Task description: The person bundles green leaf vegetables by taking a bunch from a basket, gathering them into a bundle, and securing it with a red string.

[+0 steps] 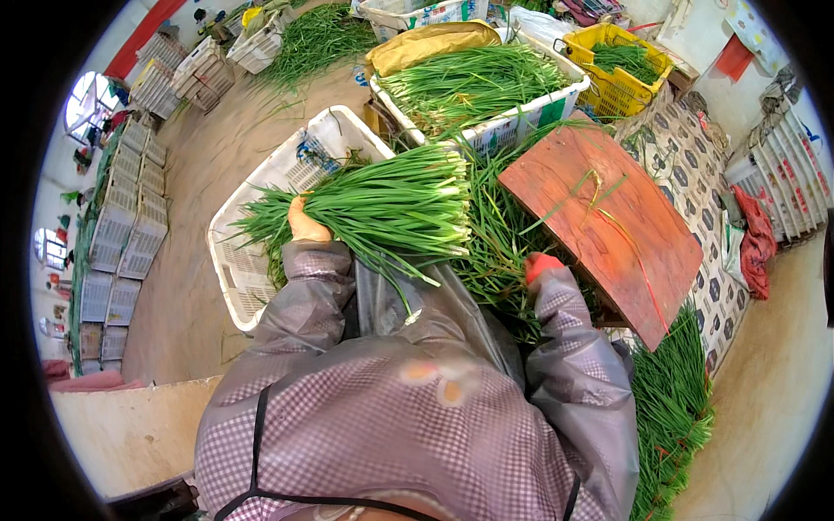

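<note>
My left hand [308,220], in a tan glove, is closed round a thick bunch of garlic chives [391,198]. The pale cut ends point right and the green leaf tips point left, over a white plastic crate [233,265]. My right hand [542,264], in a red glove, is beside the near left edge of a reddish wooden board [608,221]. It is over a heap of loose chives [495,243]; its fingers are mostly hidden. A single chive stalk [415,316] with a pale end hangs down against my grey apron.
Beyond the bunch stands a white crate [486,139] full of chives, a yellow crate [612,91] to its right. More chives [673,417] lie tied at my right. Stacked crates [117,234] line the left wall. Chives [321,39] also lie on the far floor.
</note>
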